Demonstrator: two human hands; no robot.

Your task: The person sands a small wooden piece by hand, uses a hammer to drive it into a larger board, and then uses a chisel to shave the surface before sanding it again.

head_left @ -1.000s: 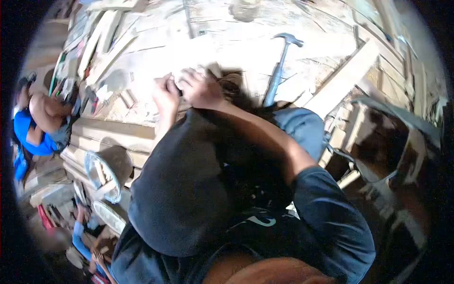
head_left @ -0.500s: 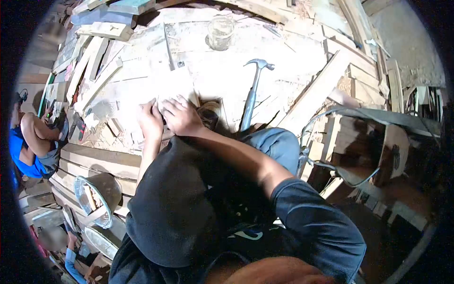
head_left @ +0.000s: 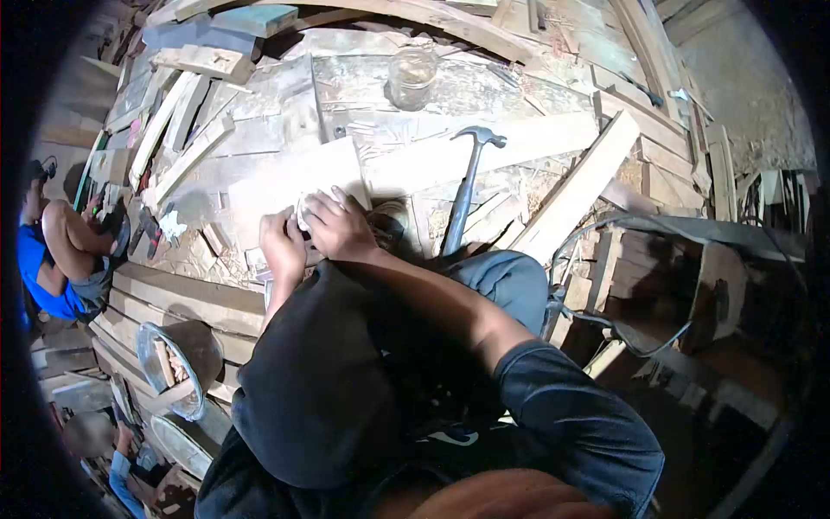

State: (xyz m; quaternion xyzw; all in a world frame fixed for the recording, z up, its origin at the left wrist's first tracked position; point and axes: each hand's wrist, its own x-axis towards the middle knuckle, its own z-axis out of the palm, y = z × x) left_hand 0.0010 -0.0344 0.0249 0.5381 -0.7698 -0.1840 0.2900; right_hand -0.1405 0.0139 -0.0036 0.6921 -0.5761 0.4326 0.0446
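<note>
My left hand and my right hand are close together at the near edge of a pale wooden board. The fingers of both are curled around a small whitish thing that I cannot make out, since they largely cover it. Beneath my right forearm, the area by my leg is in shadow. A claw hammer lies to the right of my hands, its head pointing away from me. Farther off, a clear jar stands on the work surface.
Wooden strips and shavings lie around the surface, with a long plank at right. A bucket holding wood scraps stands at lower left. One person in blue sits at left; another person's sleeve shows below. A cable loops at right.
The glare on the work surface has dimmed, so the board's edges and scraps show more clearly. The view has shifted slightly. My hands remain together at the board.
</note>
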